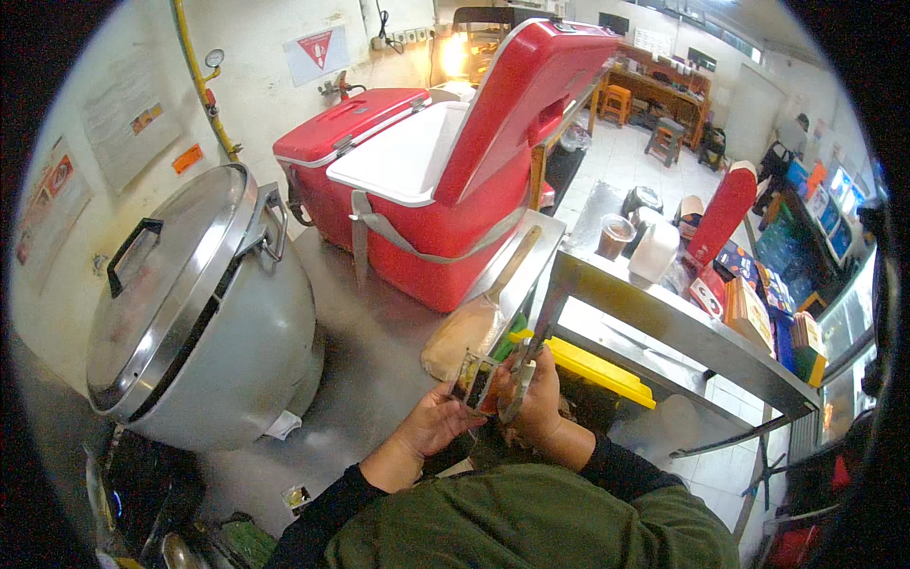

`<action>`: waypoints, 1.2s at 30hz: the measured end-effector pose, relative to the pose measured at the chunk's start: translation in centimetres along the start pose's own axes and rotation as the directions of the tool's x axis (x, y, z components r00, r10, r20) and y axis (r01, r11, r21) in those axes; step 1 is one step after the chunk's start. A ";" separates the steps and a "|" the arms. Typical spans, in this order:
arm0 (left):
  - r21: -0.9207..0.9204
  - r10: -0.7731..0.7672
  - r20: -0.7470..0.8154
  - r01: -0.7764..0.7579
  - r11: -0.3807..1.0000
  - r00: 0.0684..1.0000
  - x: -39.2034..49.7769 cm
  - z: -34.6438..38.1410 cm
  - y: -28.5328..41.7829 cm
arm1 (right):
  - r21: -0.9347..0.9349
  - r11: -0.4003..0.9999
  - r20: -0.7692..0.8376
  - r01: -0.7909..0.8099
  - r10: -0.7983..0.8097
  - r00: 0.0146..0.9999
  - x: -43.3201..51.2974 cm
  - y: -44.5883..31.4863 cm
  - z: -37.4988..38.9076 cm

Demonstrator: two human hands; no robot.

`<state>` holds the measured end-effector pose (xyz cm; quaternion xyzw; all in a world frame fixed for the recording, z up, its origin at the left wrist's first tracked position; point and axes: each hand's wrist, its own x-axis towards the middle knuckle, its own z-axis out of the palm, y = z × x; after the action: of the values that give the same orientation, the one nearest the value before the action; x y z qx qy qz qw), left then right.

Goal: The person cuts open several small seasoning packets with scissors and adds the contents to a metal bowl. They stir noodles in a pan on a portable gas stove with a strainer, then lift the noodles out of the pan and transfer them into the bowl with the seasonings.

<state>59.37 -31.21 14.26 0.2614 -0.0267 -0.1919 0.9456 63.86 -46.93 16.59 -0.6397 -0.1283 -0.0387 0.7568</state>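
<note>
My left hand (442, 421) pinches a small see-through packet (469, 378) with dark and yellowish contents. Against it, my right hand (542, 402) grips a silvery item with a curved edge (519, 391); its kind is blurred and partly covered by the fingers. Something reddish shows between the two hands. Just beyond them lies a wooden paddle (466, 331), its broad blade on the metal worktop (355, 320) and its handle pointing away. A yellow lid or tray edge (601, 371) is beside my right hand.
A large rice cooker (234, 341) with a steel lid stands left. Ahead sits a red cooler box (426, 249), lid raised. To the right, a metal shelf (682, 327) carries a cup (615, 236) and paper packaging (750, 313). A person (790, 139) is far off at right.
</note>
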 end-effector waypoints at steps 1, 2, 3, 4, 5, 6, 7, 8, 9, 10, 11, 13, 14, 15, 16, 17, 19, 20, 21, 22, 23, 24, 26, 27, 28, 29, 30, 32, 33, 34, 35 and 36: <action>0.040 0.035 -0.023 -0.034 0.999 0.999 0.3 0.1 -0.3 | 0.006 1.000 0.011 -0.013 0.013 1.000 0.0 0.2 -0.1; 0.061 0.076 -0.037 -0.073 0.995 0.996 0.6 0.2 -0.5 | 0.011 1.000 0.023 -0.028 0.028 0.999 -0.1 0.2 -0.2; 0.119 0.077 -0.073 -0.068 0.991 0.994 0.8 0.2 -0.5 | -0.087 0.996 0.005 -0.029 0.030 1.000 -0.2 0.1 -0.5; 0.159 0.083 -0.099 -0.067 0.985 0.992 1.1 0.2 -0.5 | -0.183 0.983 -0.015 -0.031 0.029 0.999 -0.3 -0.1 -0.7; 0.181 0.101 -0.102 -0.081 0.980 0.990 1.4 0.1 -0.4 | -0.277 0.960 -0.036 -0.035 0.026 0.999 -0.4 -0.5 -0.9; 0.197 0.088 -0.099 -0.067 0.978 0.991 1.8 0.0 -0.5 | -0.298 0.953 -0.019 -0.063 0.060 0.998 -0.5 -1.0 -1.3; 0.194 0.086 -0.074 -0.070 0.978 0.994 2.1 0.0 -0.7 | -0.320 0.943 -0.003 -0.091 0.095 0.995 -0.6 -1.8 -1.9; 0.177 0.080 -0.051 -0.070 0.982 0.996 2.5 -0.1 -0.8 | -0.341 0.933 0.011 -0.118 0.130 0.991 -0.7 -2.7 -2.5; 0.193 0.074 -0.068 -0.060 0.979 0.995 2.7 -0.2 -1.1 | -0.439 0.893 0.044 -0.102 0.135 0.990 -0.5 -3.5 -3.1; 0.193 0.064 -0.087 -0.047 0.980 0.994 3.0 -0.2 -1.3 | -0.532 0.843 0.077 -0.083 0.145 0.986 -0.4 -4.3 -3.8; 0.177 0.070 -0.069 -0.057 0.983 0.995 3.2 -0.2 -1.5 | -0.619 0.783 0.105 -0.067 0.167 0.980 -0.5 -4.9 -4.3; 0.121 0.034 -0.118 -0.020 0.993 0.992 3.7 0.0 -1.8 | -0.568 0.821 0.113 -0.049 0.137 0.984 -0.9 -5.4 -4.8; 0.082 0.016 -0.144 -0.004 0.997 0.989 3.9 0.3 -1.9 | -0.543 0.839 0.118 -0.040 0.124 0.985 -1.1 -5.4 -4.9; 0.073 0.005 -0.085 0.001 0.997 0.996 4.1 0.6 -1.9 | -0.493 0.868 0.120 -0.057 0.133 0.984 -1.2 -5.1 -5.0; 0.061 -0.014 -0.045 0.016 0.998 0.999 4.2 1.0 -1.9 | -0.490 0.870 0.087 -0.054 0.111 0.990 -1.4 -4.7 -4.9; 0.046 -0.049 -0.024 0.050 0.998 0.998 4.4 1.5 -2.0 | -0.463 0.883 0.050 -0.076 0.112 0.992 -1.4 -4.1 -4.6; 0.063 -0.047 -0.026 0.048 0.997 0.999 4.4 2.3 -1.9 | -0.454 0.888 0.004 -0.080 0.092 0.996 -1.4 -3.2 -4.6; 0.069 -0.052 -0.038 0.055 0.996 0.998 4.5 2.6 -1.9 | -0.474 0.878 -0.005 -0.064 0.070 0.998 -1.4 -3.0 -4.6; 0.039 -0.037 -0.061 0.040 0.998 0.997 4.8 2.9 -2.0 | -0.493 0.869 -0.011 -0.048 0.049 0.999 -1.3 -2.9 -4.8; 0.009 -0.022 -0.087 0.023 1.000 0.996 5.1 3.1 -2.2 | -0.511 0.856 -0.018 -0.079 0.081 0.997 -1.3 -3.0 -5.0; -0.040 -0.011 -0.095 0.007 0.999 0.995 5.3 3.2 -2.2 | -0.528 0.842 -0.025 -0.109 0.113 0.993 -1.3 -3.3 -5.4; -0.050 -0.005 -0.136 -0.001 0.999 0.991 5.5 3.2 -2.1 | -0.545 0.827 -0.032 -0.140 0.146 0.989 -1.3 -3.7 -5.8; -0.074 -0.021 -0.259 0.002 0.997 0.966 5.6 2.8 -1.9 | -0.628 0.768 0.004 -0.123 0.161 0.987 -1.5 -4.9 -7.1; -0.104 0.017 -0.193 -0.038 0.994 0.981 5.7 2.5 -1.9 | -0.667 0.737 0.022 -0.112 0.169 0.985 -1.6 -5.6 -7.9; -0.101 0.039 -0.203 -0.060 0.993 0.978 5.8 2.3 -1.9 | -0.689 0.715 0.034 -0.119 0.196 0.980 -1.9 -6.1 -8.5; -0.100 0.086 -0.187 -0.106 0.989 0.979 5.8 2.1 -2.0 | -0.724 0.676 0.052 -0.136 0.249 0.967 -2.1 -6.6 -9.3; -0.097 0.065 -0.221 -0.089 0.991 0.973 5.8 1.8 -2.2 | -0.759 0.636 0.075 -0.139 0.297 0.952 -2.4 -7.0 -10.0; -0.097 0.076 -0.233 -0.101 0.990 0.969 6.1 1.4 -2.5 | -0.826 0.536 0.078 -0.177 0.418 0.905 -3.0 -7.5 -11.3; -0.120 0.069 -0.218 -0.097 0.988 0.973 6.3 1.1 -2.7 | -0.826 0.536 0.097 -0.173 0.438 0.894 -3.3 -7.6 -11.7; -0.143 0.062 -0.203 -0.092 0.985 0.977 6.4 0.9 -2.8 | -0.839 0.512 0.099 -0.183 0.476 0.874 -3.6 -7.7 -12.2; -0.166 0.056 -0.186 -0.088 0.982 0.981 6.5 0.7 -3.0 | -0.852 0.487 0.100 -0.192 0.512 0.853 -3.9 -7.8 -12.5; -0.177 0.054 -0.190 -0.088 0.980 0.980 6.6 0.6 -3.2 | -0.877 0.439 0.093 -0.192 0.550 0.830 -4.1 -8.0 -12.8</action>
<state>64.27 -36.54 12.80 0.1883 0.0694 -0.1346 0.9704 59.97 -61.26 21.32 -0.9284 -0.0852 0.1954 0.3043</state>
